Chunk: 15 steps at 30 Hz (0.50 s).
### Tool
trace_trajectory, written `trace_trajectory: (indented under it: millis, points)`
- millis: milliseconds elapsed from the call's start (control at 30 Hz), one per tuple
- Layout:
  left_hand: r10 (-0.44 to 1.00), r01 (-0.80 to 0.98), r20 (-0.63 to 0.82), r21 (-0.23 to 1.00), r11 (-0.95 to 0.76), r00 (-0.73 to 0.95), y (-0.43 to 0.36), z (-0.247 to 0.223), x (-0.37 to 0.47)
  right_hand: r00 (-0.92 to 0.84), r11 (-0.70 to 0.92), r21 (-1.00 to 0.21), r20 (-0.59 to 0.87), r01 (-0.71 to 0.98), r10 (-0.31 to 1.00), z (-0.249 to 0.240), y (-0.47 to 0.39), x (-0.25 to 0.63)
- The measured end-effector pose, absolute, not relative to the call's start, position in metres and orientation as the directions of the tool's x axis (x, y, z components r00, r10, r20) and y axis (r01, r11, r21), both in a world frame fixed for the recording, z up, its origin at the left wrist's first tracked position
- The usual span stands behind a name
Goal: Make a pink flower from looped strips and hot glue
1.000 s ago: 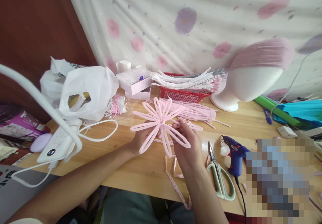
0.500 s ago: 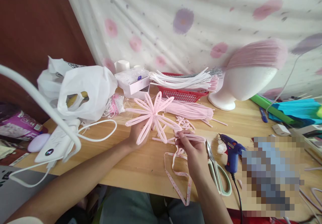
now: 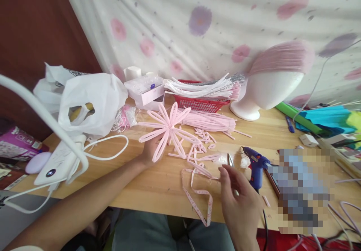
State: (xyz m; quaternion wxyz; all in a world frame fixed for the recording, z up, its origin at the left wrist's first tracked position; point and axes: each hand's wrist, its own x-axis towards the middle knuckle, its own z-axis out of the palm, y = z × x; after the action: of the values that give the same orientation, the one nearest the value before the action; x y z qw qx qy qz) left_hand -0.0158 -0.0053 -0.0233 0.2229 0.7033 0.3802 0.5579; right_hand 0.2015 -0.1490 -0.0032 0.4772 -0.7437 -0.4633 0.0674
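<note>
My left hand [image 3: 152, 147], partly hidden behind the petals, is closed on a pink pipe-cleaner flower [image 3: 170, 127] with several long looped petals facing up. To the right, my right hand [image 3: 239, 191] pinches the thin end of a separate pink pipe-cleaner loop [image 3: 201, 169], which points left over the table. Scissors [image 3: 230, 160] lie partly hidden behind that hand, with a blade tip showing. A pink tape measure [image 3: 209, 206] is spread on the wood below the loop. Small pink curled pieces [image 3: 205, 134] and another loop [image 3: 210, 158] lie between the hands.
A bundle of pink pipe cleaners [image 3: 208, 121] lies before a red basket [image 3: 197, 103] of white and silver ones. A blue glue gun [image 3: 256, 166] and a foam head [image 3: 273, 87] are right. Plastic bags [image 3: 93, 93] and a white power bank or strip [image 3: 56, 164] stand left.
My right hand has moved right and nearer to me, now pinching a loop by its end and covering the scissors' handles. My left hand still holds the flower almost in place.
</note>
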Motion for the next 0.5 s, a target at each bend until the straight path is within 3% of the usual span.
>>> trace_trajectory:
  millis: [133,300,400,500]
  points:
    - [0.794,0.262,0.603,0.756,-0.6,0.081,-0.007,-0.021,-0.015,0.585,-0.191,-0.633,0.501,0.75,0.638,-0.013,-0.171,0.221]
    - [0.781,0.261,0.619,0.743,-0.616,0.082,-0.008,-0.024,-0.016,0.674,-0.189,-0.665,0.616,0.722,0.407,-0.026,-0.174,0.249]
    - [0.776,0.241,0.625,0.743,-0.625,0.085,-0.008,-0.028,-0.016,0.708,-0.214,-0.701,0.553,0.68,0.439,-0.024,-0.162,0.265]
    - [0.786,0.202,0.615,0.763,-0.614,0.067,-0.008,-0.03,-0.015,0.739,-0.404,-0.664,0.35,0.629,0.576,-0.017,-0.15,0.284]
